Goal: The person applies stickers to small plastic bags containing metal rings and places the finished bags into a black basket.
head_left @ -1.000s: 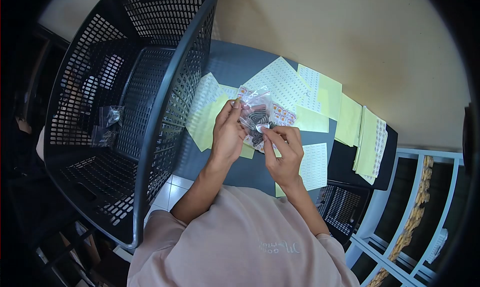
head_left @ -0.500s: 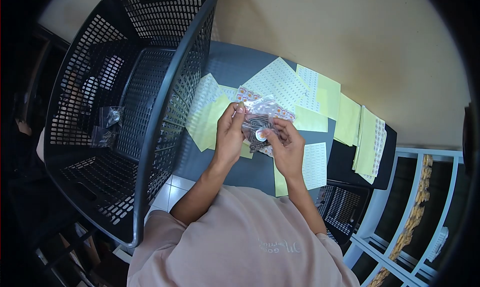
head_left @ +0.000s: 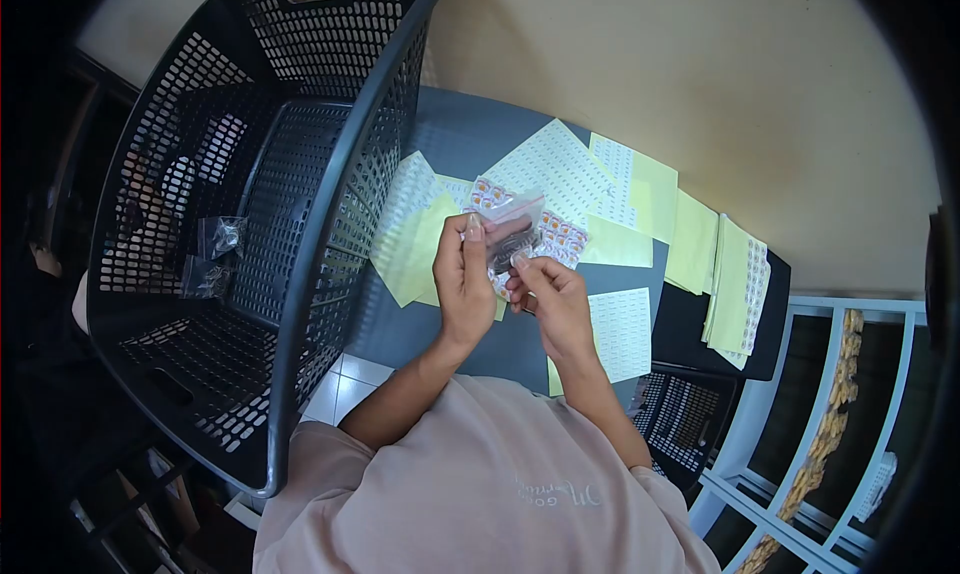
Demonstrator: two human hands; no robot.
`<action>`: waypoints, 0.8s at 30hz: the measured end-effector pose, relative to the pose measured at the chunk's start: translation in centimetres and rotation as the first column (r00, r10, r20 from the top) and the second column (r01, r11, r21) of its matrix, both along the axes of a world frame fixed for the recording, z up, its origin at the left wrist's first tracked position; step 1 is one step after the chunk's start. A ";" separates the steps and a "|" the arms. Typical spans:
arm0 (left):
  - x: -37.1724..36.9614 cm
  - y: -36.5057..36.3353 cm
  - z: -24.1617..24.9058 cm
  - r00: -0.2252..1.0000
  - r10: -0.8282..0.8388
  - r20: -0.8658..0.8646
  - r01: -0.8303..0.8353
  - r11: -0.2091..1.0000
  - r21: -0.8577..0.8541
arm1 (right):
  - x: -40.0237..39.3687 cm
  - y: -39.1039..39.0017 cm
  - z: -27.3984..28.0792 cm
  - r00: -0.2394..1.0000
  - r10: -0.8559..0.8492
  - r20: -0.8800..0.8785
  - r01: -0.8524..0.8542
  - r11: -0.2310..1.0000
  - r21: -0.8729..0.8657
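Fingers (head_left: 478,236) of the left hand (head_left: 462,279) and right hand (head_left: 548,299) pinch a small clear bag (head_left: 512,236) of dark parts above the dark worktop (head_left: 455,134). Sticker sheets (head_left: 560,169) lie at twelve o'clock, black basket (head_left: 250,174) at nine.

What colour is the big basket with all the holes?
The basket is black all over, with rows of small slots in its walls. The head view shows it clearly.

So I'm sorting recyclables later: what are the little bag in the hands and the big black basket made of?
The little bag looks like thin clear plastic film: glossy and crinkled, with dark contents showing through. Both hands, left and right, pinch it. The black basket looks like rigid moulded plastic, matt, with evenly slotted walls.
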State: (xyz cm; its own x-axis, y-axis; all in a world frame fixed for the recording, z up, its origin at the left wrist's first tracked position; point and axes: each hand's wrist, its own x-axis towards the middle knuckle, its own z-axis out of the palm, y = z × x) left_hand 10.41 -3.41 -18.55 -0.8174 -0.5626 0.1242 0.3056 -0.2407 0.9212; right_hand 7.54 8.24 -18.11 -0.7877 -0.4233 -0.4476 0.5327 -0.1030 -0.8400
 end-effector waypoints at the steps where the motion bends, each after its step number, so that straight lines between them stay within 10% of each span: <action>1: 0.0 -0.1 -0.3 1.000 0.002 0.000 -0.002 1.000 -0.003 | -0.1 0.1 -0.3 1.000 0.002 0.000 -0.002 1.000 -0.003; 10: -0.2 -1.0 -0.1 0.994 -0.025 0.110 -0.004 0.966 0.257 | 0.3 -0.2 0.2 0.979 -0.132 -0.158 0.113 0.986 -0.124; 19: 0.0 -0.6 -0.2 0.997 -0.071 -0.013 0.072 0.974 0.215 | -0.3 0.4 -0.9 0.932 0.037 -0.360 0.081 0.948 0.307; 24: 0.0 -0.9 0.0 0.996 -0.090 0.020 0.081 0.955 0.285 | -0.2 -0.7 -0.7 0.633 -0.109 -0.766 0.379 0.907 0.184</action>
State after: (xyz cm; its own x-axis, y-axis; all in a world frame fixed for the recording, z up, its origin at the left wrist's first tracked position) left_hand 10.42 -4.32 -18.52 -0.8650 -0.4984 -0.0581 0.2433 -0.5178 0.8202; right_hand 7.32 7.54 -18.84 -0.9612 -0.1155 0.2503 -0.2688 0.1908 -0.9441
